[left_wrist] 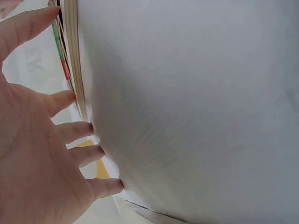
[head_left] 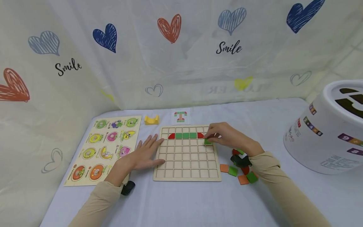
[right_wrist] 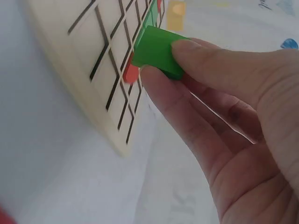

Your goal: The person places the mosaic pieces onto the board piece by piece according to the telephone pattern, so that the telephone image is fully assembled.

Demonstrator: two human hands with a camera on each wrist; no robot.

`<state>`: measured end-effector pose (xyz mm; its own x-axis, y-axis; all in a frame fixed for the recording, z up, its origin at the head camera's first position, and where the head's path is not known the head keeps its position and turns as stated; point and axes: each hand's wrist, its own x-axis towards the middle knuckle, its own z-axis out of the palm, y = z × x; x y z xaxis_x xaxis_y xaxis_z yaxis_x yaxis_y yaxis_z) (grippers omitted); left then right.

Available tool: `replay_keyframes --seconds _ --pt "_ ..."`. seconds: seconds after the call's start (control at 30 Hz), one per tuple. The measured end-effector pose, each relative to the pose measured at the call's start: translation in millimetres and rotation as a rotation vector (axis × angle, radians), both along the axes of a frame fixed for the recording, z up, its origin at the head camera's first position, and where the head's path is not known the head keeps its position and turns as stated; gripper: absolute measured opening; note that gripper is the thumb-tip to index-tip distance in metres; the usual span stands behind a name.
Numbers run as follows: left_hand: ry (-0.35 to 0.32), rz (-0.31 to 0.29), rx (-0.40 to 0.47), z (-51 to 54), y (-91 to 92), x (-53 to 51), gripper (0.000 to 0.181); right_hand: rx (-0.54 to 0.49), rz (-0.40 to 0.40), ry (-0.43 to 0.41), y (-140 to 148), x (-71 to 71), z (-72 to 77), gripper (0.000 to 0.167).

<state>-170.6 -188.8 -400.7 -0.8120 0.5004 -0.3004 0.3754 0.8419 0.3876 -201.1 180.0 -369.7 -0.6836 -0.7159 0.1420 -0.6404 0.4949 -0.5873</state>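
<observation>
A wooden grid board (head_left: 185, 157) lies on the cloth. In its second row sit several green squares (head_left: 185, 135) with a red rounded piece (head_left: 171, 136) at the left end and another red piece (head_left: 200, 135) at the right. Over the board's upper right part, my right hand (head_left: 224, 134) pinches a green square (head_left: 208, 142); the right wrist view shows that green square (right_wrist: 159, 49) between thumb and fingertips. My left hand (head_left: 146, 154) rests with fingers spread at the board's left edge, thumb and fingertips touching it; the left wrist view shows this hand (left_wrist: 42, 154) palm-on.
Loose orange, green and red pieces (head_left: 233, 171) lie right of the board, partly under the right wrist. A fruit puzzle board (head_left: 106, 127) is at left. Behind stand a yellow piece (head_left: 151, 120) and a pattern card (head_left: 180, 117). A white tub (head_left: 320, 135) is at far right.
</observation>
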Motion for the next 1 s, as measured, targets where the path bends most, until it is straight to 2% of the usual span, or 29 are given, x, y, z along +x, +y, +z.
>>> replay_keyframes --seconds 0.33,0.63,1.0 --pt "0.0 -0.005 -0.01 -0.2 -1.1 0.0 0.091 -0.049 0.005 0.003 -26 -10.5 -2.8 0.015" --pt "0.0 -0.012 -0.03 -0.2 0.3 0.0 0.091 0.027 -0.002 -0.004 -27 -14.4 -6.5 0.014" --pt "-0.001 -0.014 -0.034 -0.9 1.3 -0.6 0.091 0.056 -0.023 -0.021 -27 -17.3 -12.7 0.017"
